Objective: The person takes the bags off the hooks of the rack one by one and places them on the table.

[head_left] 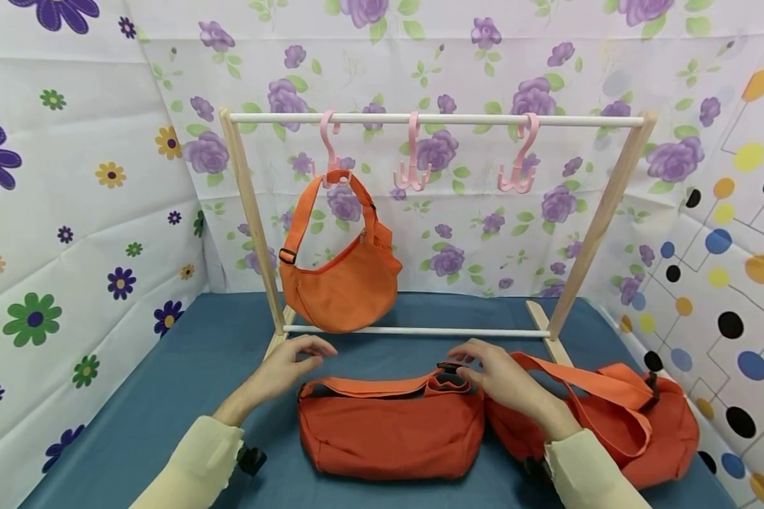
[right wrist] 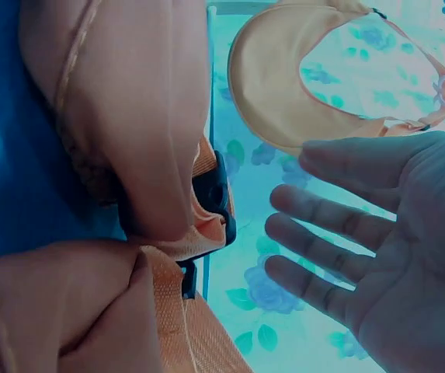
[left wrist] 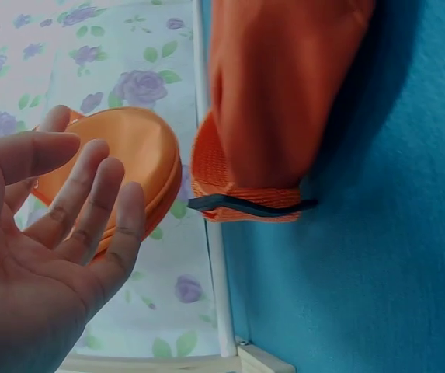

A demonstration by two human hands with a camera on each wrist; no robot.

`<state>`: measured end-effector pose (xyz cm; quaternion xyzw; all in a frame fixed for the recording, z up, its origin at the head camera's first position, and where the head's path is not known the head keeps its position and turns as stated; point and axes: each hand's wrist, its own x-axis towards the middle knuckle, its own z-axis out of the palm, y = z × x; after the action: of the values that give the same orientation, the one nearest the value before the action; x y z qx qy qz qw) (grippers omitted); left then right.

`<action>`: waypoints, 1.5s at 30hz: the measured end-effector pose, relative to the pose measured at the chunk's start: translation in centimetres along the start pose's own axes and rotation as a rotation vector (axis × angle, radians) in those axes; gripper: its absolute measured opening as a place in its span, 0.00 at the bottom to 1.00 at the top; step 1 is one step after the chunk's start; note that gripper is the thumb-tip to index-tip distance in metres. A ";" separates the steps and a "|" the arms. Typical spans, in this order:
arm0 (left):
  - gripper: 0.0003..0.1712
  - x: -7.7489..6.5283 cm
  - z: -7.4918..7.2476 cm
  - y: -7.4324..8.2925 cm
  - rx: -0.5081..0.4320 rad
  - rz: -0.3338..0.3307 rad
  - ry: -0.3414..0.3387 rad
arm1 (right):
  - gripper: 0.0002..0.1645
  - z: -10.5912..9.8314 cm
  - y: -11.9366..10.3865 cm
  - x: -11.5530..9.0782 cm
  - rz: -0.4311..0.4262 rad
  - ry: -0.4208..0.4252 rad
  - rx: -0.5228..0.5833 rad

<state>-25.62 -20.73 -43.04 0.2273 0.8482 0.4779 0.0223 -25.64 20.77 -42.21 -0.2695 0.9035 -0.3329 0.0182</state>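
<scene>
An orange-red shoulder bag [head_left: 391, 438] lies on the blue cloth in front of the person, its strap along the top edge. My left hand [head_left: 296, 362] hovers at this bag's upper left, fingers loosely bent and nothing held. Near the black strap buckle [right wrist: 213, 190] at the bag's upper right is my right hand [head_left: 499, 371]; the right wrist view shows its fingers extended and apart from the buckle. Another orange-red bag [head_left: 668, 431] with a looped strap lies at the right, partly behind the right forearm. A lighter orange bag [head_left: 346, 290] hangs by its strap from the left pink hook [head_left: 330, 148].
A wooden rack with a white top rod [head_left: 471, 119] and a white lower rod [head_left: 458, 332] stands behind the bags. Two more pink hooks hang there, one mid-rod [head_left: 412, 155] and one to the right [head_left: 521, 155]. Flowered sheets [head_left: 471, 240] enclose the back.
</scene>
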 end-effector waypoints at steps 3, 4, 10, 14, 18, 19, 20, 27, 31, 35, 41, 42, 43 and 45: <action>0.12 0.2 -0.1 0.2 -0.004 0.014 0.040 | 0.17 0.1 -0.2 0.1 -0.042 0.038 0.004; 0.12 0.2 -0.2 0.3 0.002 0.026 0.049 | 0.17 0.1 -0.3 0.2 -0.051 0.050 0.006; 0.11 0.6 -1.0 1.5 0.000 0.091 0.111 | 0.16 0.1 -1.2 0.9 -0.094 0.124 0.015; 0.12 0.9 -1.6 2.6 -0.035 0.126 0.142 | 0.16 -0.1 -1.9 1.4 -0.120 0.154 0.040; 0.12 1.2 -2.2 3.3 -0.046 0.168 0.178 | 0.16 -0.3 -2.5 1.8 -0.124 0.155 0.067; 0.12 1.3 -2.3 3.4 -0.042 0.176 0.189 | 0.16 -0.4 -2.6 1.9 -0.126 0.152 0.071; 0.11 1.4 -2.6 3.5 -0.039 0.184 0.200 | 0.16 -0.4 -2.7 2.0 -0.126 0.150 0.073; 0.11 2.6 -4.6 5.5 0.093 0.241 0.246 | 0.16 -0.9 -3.6 2.8 -0.125 0.140 0.093; 0.12 3.3 -5.7 6.7 0.133 0.277 0.256 | 0.17 -1.3 -4.4 3.6 -0.152 0.152 0.059; 0.12 4.1 -6.6 8.1 0.166 0.315 0.275 | 0.18 -1.8 -5.2 4.5 -0.179 0.173 0.032; 0.11 5.2 -7.6 9.6 0.210 0.376 0.304 | 0.18 -2.8 -6.4 5.9 -0.217 0.206 0.032; 0.11 5.3 -7.7 9.7 0.218 0.382 0.308 | 0.18 -2.9 -6.5 6.1 -0.224 0.209 0.035; 0.11 5.4 -7.8 9.8 0.219 0.386 0.312 | 0.18 -3.0 -6.7 6.3 -0.226 0.211 0.037; 0.11 5.6 -8.0 10.0 0.222 0.389 0.321 | 0.17 -3.2 -6.9 6.7 -0.233 0.214 0.041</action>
<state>-29.01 -20.45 -29.47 0.3082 0.8285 0.4072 -0.2296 -28.73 14.98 -34.48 -0.3351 0.8558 -0.3779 -0.1117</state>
